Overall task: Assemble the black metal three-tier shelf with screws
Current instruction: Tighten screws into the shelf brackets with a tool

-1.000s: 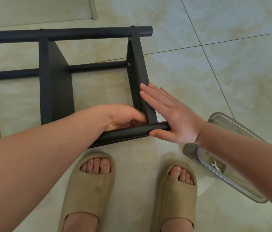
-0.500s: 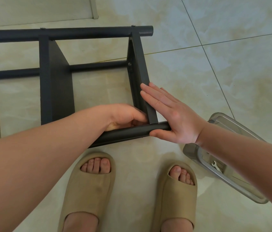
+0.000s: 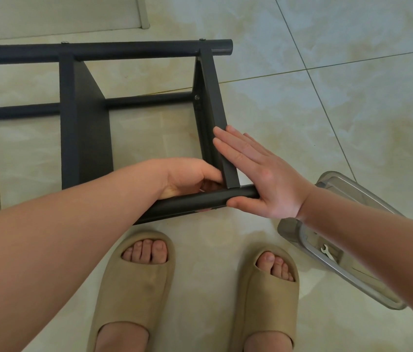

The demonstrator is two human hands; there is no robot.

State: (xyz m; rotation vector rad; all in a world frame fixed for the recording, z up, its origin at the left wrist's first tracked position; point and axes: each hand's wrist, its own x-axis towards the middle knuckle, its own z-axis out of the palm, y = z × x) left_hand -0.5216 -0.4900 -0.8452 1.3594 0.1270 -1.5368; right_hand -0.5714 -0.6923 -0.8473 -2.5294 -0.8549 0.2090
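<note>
The black metal shelf (image 3: 86, 128) lies on its side on the tiled floor, its far tube (image 3: 134, 50) running across the top. My left hand (image 3: 190, 177) reaches inside the corner where the end panel (image 3: 213, 97) meets the near tube (image 3: 195, 201). Its fingertips are curled in at that joint and pinch something small that is mostly hidden. My right hand (image 3: 258, 174) lies flat with straight fingers against the outer face of the end panel. Its thumb sits under the end of the near tube.
A clear plastic box (image 3: 347, 273) lies on the floor at the right, under my right forearm, with a small wrench (image 3: 327, 251) in it. My feet in beige slippers (image 3: 136, 283) stand just in front of the near tube. Bare tiles stretch to the right and far side.
Hardly anything differs. My left fingertips shift slightly at the corner joint, while my right hand and the shelf stay where they were.
</note>
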